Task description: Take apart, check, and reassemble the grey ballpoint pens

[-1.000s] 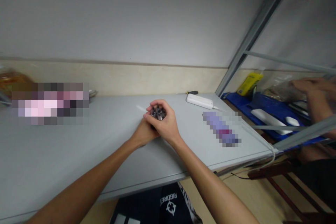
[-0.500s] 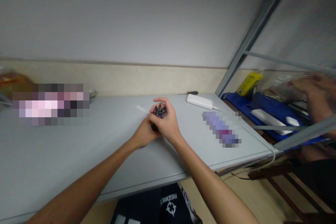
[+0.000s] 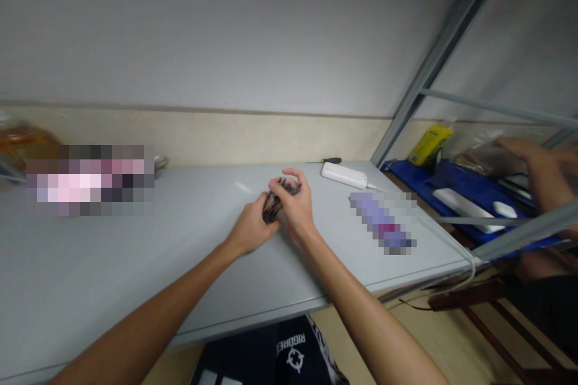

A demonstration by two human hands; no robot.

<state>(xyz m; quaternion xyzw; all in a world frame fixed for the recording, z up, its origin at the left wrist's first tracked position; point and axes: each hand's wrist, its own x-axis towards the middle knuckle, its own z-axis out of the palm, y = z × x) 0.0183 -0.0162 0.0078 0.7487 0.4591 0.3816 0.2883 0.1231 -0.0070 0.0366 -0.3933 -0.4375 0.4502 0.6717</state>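
Near the middle of the table (image 3: 180, 216), both hands are closed around a dark, shiny bundle of slim pieces (image 3: 273, 207). Its exact kind is hard to make out, since fingers cover much of it. My left hand (image 3: 250, 225) wraps the lower left side. From the right, my right hand (image 3: 297, 204) grips the upper part, with the thumb across the front and fingers curled behind. The bundle is tilted, its top leaning right.
A white power strip (image 3: 344, 175) with a cable and a screwdriver (image 3: 332, 160) lie at the back right. Pixelated items sit left and right. Beyond a metal frame (image 3: 401, 111), another person's arm (image 3: 542, 174) reaches over a blue surface (image 3: 456, 189) with a yellow packet (image 3: 431, 144).
Both hands have shifted slightly right with the bundle. It has tipped, so its side shows more than its clustered ends. The right thumb now sits higher on it.
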